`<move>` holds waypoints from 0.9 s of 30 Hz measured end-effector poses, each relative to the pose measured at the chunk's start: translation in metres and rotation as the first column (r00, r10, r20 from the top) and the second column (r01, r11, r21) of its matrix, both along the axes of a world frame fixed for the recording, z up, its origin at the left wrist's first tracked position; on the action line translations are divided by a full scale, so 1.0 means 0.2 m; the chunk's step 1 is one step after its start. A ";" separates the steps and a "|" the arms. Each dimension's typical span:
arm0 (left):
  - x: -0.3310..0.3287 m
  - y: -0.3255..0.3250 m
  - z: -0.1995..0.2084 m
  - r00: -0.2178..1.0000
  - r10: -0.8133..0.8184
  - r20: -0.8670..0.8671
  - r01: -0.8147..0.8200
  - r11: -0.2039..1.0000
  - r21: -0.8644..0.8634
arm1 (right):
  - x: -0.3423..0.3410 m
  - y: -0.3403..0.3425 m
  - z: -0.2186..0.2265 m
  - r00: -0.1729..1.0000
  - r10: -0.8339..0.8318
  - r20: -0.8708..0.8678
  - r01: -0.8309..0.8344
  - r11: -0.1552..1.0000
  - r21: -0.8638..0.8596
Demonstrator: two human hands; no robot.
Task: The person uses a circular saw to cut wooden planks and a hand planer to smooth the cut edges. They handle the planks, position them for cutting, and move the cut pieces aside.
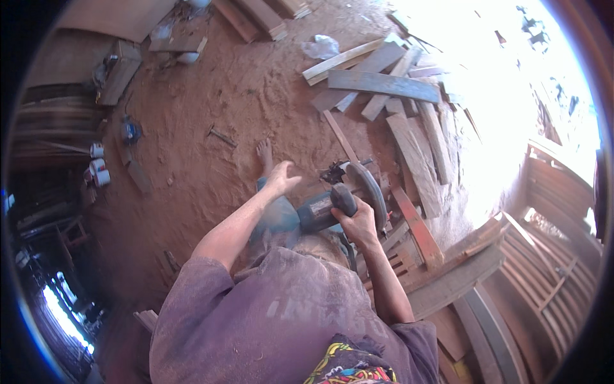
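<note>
My right hand (359, 224) is closed round the black handle of a circular saw (320, 210) with a teal-black motor body, held at my lap. Its rounded guard (369, 192) faces right, and dark metal parts stick out at the front. Just left of the saw, my left hand (281, 179) hangs with thumb and fingers apart and nothing between them. A narrow wooden strip (341, 136) reaches away from the saw's front; its near end is hidden behind the tool. Whether the blade touches wood cannot be seen.
A hammer (222, 136) lies on the sandy ground beyond my bare foot (264, 153). Loose planks (384, 84) are heaped far right, and a reddish board (417, 229) lies right of the saw. White containers (98, 171) and a blue tool (130, 130) stand at the left.
</note>
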State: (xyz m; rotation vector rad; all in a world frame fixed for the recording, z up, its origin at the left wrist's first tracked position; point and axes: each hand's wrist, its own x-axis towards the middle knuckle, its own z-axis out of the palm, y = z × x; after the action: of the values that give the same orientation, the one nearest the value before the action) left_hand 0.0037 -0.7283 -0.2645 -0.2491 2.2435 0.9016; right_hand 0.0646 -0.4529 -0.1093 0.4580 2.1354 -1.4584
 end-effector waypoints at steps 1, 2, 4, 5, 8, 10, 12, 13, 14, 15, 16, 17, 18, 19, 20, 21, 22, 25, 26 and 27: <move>0.07 -0.15 -0.08 0.999 0.006 0.042 -0.003 0.997 -0.082 | -0.04 -0.08 -0.08 0.999 0.032 0.041 -0.033 0.999 0.019; 0.13 -0.29 -0.16 0.996 -0.005 0.089 0.016 0.992 -0.126 | -0.06 -0.16 -0.17 0.996 0.044 0.078 -0.047 0.998 0.043; 0.21 -0.52 -0.28 0.986 -0.007 0.166 0.042 0.977 -0.210 | -0.11 -0.32 -0.39 0.988 0.086 0.128 -0.098 0.991 0.087; 0.20 -0.60 -0.36 0.981 -0.005 0.192 0.042 0.981 -0.189 | -0.14 -0.37 -0.52 0.990 0.110 0.082 -0.117 0.989 0.085; 0.31 -0.80 -0.39 0.923 0.041 0.383 0.032 0.983 -0.182 | -0.34 -0.57 -0.77 0.953 0.184 0.241 -0.205 0.977 0.062; 0.31 -0.79 -0.42 0.847 0.096 0.524 0.048 0.966 -0.254 | -0.49 -0.69 -0.97 0.925 0.198 0.323 -0.211 0.977 0.007; 0.30 -0.81 -0.47 0.835 0.108 0.539 0.050 0.962 -0.270 | -0.66 -0.81 -1.21 0.911 0.202 0.360 -0.203 0.979 -0.035; 0.25 -0.83 -0.46 0.835 0.093 0.542 0.082 0.954 -0.289 | -0.74 -0.88 -1.33 0.914 0.205 0.349 -0.209 0.978 -0.029; 0.21 -0.85 -0.44 0.833 0.081 0.548 0.113 0.944 -0.310 | -0.82 -0.94 -1.46 0.917 0.211 0.340 -0.215 0.976 -0.026; 0.19 -0.87 -0.43 0.847 0.104 0.522 0.094 0.936 -0.339 | -0.92 -1.02 -1.54 0.923 0.201 0.329 -0.196 0.979 -0.047; 0.19 -0.90 -0.45 0.852 0.119 0.510 0.070 0.939 -0.336 | -1.02 -1.10 -1.61 0.931 0.185 0.315 -0.173 0.983 -0.065; 0.18 -0.93 -0.49 0.860 0.129 0.494 0.049 0.942 -0.333 | -1.10 -1.14 -1.74 0.936 0.176 0.304 -0.165 0.984 -0.062; 0.17 -0.94 -0.52 0.868 0.141 0.476 0.028 0.943 -0.330 | -1.18 -1.18 -1.86 0.942 0.168 0.292 -0.158 0.986 -0.060; 0.16 -0.96 -0.55 0.873 0.134 0.468 0.037 0.940 -0.339 | -1.27 -1.22 -1.96 0.947 0.156 0.280 -0.147 0.988 -0.052; 0.15 -0.96 -0.56 0.878 0.129 0.462 0.047 0.935 -0.350 | -1.36 -1.27 -2.04 0.952 0.145 0.270 -0.137 0.989 -0.049; 0.17 -0.96 -0.56 0.880 0.124 0.459 0.057 0.931 -0.362 | -1.44 -1.32 -2.10 0.954 0.137 0.266 -0.128 0.990 -0.051; 0.19 -0.96 -0.55 0.885 0.115 0.451 0.062 0.931 -0.359 | -1.51 -1.37 -2.15 0.956 0.132 0.263 -0.121 0.991 -0.059; 0.21 -0.96 -0.55 0.897 0.160 0.412 -0.016 0.943 -0.331 | -1.68 -1.41 -2.42 0.967 0.206 0.149 -0.210 0.978 0.014; 0.21 -0.95 -0.54 0.884 0.229 0.407 -0.101 0.945 -0.312 | -1.71 -1.44 -2.44 0.965 0.223 0.135 -0.233 0.970 0.065; 0.19 -0.94 -0.56 0.881 0.203 0.427 -0.074 0.952 -0.298 | -1.74 -1.39 -2.56 0.961 0.199 0.193 -0.212 0.976 0.046</move>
State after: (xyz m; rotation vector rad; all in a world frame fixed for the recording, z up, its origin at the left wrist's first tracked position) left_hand 0.0426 -0.9165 -0.3759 -0.6864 1.9150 0.5259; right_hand -0.2842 -0.7309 -0.6215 0.3687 2.0196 -1.1848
